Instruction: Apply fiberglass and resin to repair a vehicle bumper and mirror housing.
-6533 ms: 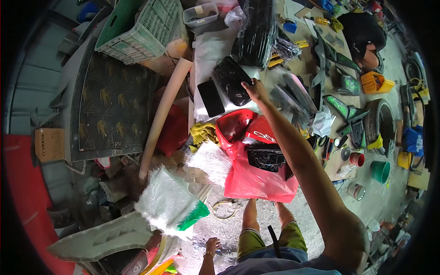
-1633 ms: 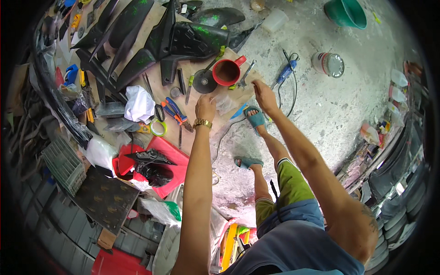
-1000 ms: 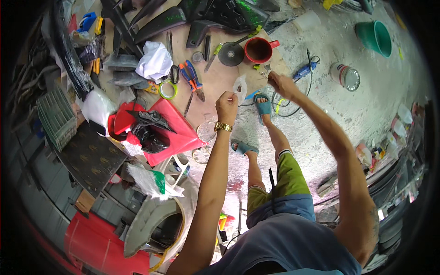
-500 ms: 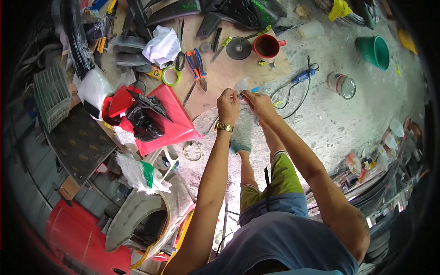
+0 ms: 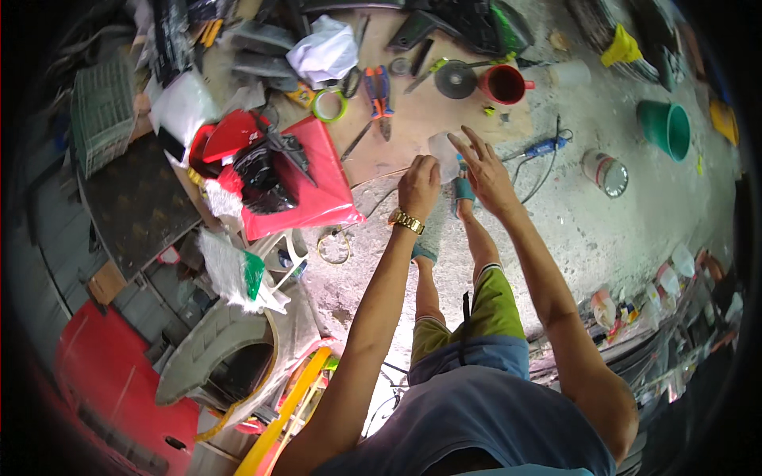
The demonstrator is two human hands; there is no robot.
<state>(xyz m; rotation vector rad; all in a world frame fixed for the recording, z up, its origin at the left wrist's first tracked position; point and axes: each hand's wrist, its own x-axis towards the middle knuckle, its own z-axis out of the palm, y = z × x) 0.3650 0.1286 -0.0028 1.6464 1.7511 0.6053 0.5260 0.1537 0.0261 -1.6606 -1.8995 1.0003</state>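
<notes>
My left hand has its fingers closed on a small translucent plastic piece, above the near edge of a light brown board. My right hand is beside it with fingers spread, around the piece's right side. A metal watch is on my left wrist. Just beyond the hands lie orange-and-blue pliers, a dark grinding disc, a red mug with brown contents and a roll of green tape.
A blue corded tool, a jar and a green bucket stand or lie on the concrete at right. Red plastic with black parts is at left, a grey shell below it. Black panels are at top.
My right hand's fingers, pinched beside my left a moment ago, are now spread and raised. Both hands came together earlier from apart. The scene has shifted as the head turned.
</notes>
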